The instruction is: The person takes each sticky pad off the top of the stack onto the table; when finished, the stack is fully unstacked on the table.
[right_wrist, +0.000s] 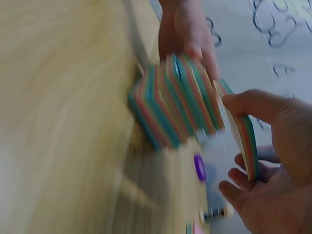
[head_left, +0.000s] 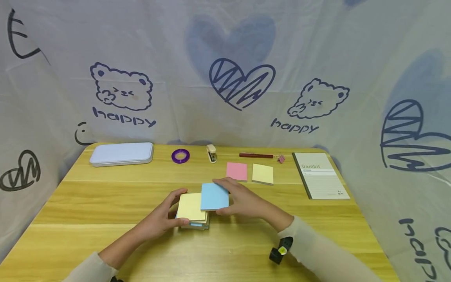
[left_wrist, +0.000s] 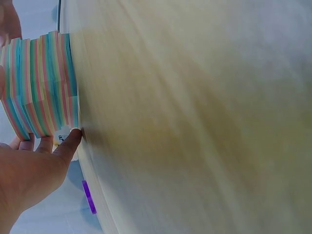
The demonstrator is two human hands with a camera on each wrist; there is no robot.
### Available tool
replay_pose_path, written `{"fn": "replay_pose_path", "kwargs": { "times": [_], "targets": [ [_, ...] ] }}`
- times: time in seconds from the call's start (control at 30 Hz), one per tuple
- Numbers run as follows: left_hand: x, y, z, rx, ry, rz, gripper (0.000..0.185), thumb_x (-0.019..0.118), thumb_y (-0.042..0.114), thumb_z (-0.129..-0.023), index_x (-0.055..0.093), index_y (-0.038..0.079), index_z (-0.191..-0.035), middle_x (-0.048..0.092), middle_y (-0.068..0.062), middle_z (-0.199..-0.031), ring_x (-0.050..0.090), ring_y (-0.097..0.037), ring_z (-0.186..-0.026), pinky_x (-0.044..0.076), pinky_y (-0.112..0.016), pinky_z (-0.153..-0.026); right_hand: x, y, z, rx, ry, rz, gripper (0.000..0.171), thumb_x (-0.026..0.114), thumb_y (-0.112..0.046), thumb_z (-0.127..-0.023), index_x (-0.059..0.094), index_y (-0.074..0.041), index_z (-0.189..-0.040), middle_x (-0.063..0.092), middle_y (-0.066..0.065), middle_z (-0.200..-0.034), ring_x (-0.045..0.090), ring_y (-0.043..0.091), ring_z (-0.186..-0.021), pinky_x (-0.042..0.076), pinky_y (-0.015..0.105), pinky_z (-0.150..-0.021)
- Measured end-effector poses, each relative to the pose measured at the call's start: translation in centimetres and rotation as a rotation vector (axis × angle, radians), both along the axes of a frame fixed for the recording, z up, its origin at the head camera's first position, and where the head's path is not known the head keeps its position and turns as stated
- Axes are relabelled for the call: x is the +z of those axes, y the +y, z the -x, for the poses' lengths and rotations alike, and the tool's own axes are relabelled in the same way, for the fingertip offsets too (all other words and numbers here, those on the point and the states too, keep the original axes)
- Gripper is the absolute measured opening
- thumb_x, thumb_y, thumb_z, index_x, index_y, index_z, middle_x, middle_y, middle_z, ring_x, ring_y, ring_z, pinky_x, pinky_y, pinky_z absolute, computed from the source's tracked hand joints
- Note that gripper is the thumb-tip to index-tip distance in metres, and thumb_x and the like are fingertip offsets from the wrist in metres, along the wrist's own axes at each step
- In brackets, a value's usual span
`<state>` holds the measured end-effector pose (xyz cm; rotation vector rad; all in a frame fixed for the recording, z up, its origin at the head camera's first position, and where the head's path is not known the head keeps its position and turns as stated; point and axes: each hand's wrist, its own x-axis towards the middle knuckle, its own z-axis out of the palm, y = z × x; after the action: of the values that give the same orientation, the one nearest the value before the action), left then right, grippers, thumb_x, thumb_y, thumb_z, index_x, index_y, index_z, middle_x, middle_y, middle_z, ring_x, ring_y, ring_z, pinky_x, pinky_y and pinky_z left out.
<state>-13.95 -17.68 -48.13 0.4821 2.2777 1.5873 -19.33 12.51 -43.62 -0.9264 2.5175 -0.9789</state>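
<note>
Blue-topped, a thin pad of sticky notes (head_left: 214,196) is pinched at its edges by the right hand (head_left: 243,201), thumb on the near side and fingers curled round the far side, lifted just off the striped stack of sticky notes (head_left: 193,213) below. That stack lies on the wooden table (head_left: 105,203) near its middle, yellow sheet uppermost, and the left hand (head_left: 160,219) clasps it from the left with curled fingers. Farther back lie a pink pad (head_left: 237,171) and a yellow pad (head_left: 262,174) side by side, a stapler (head_left: 211,153), purple tape (head_left: 180,156), a pen (head_left: 256,156), a white case (head_left: 121,153) and a notebook (head_left: 320,181).
</note>
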Motion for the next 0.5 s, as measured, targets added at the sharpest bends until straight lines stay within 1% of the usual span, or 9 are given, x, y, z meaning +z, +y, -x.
{"fn": "replay_pose_path", "kwargs": {
  "times": [0.1,0.2,0.37,0.5],
  "targets": [
    [0.1,0.0,0.0,0.007,0.002,0.004,0.092,0.079,0.025,-0.093,0.020,0.009,-0.162,0.022,-0.031,-0.164,0.018,-0.055,-0.150,0.034,-0.064,-0.116,-0.2,2.6,0.7,-0.050,0.003,-0.015,0.091,0.085,-0.025,-0.085,0.035,-0.014,-0.161,0.045,0.012,-0.151,0.054,0.028,-0.121,0.052,0.046,-0.098],
    [0.1,0.1,0.0,0.005,0.002,0.001,0.092,0.079,0.024,-0.093,0.020,0.008,-0.162,0.023,-0.031,-0.163,0.019,-0.056,-0.150,0.034,-0.065,-0.116,-0.6,5.7,1.6,-0.106,-0.001,-0.018,0.092,0.085,-0.022,-0.085,0.035,-0.014,-0.161,0.044,0.014,-0.151,0.054,0.031,-0.120,0.052,0.049,-0.098],
    [0.1,0.0,0.0,0.001,0.000,0.003,0.092,0.078,0.025,-0.093,0.019,0.007,-0.162,0.021,-0.031,-0.165,0.016,-0.055,-0.151,0.032,-0.065,-0.116,-1.2,11.2,3.1,-0.191,-0.017,-0.017,0.088,0.084,-0.018,-0.085,0.036,-0.012,-0.159,0.040,0.021,-0.154,0.050,0.040,-0.130,0.048,0.059,-0.107],
    [0.1,0.0,0.0,-0.001,-0.011,-0.004,0.093,0.078,0.025,-0.094,0.018,0.008,-0.162,0.020,-0.030,-0.165,0.017,-0.056,-0.150,0.033,-0.065,-0.116,-1.5,15.3,4.2,-0.243,-0.023,-0.022,0.088,0.084,-0.018,-0.086,0.035,-0.007,-0.158,0.037,0.028,-0.156,0.046,0.047,-0.133,0.043,0.065,-0.110]
  ]
}}
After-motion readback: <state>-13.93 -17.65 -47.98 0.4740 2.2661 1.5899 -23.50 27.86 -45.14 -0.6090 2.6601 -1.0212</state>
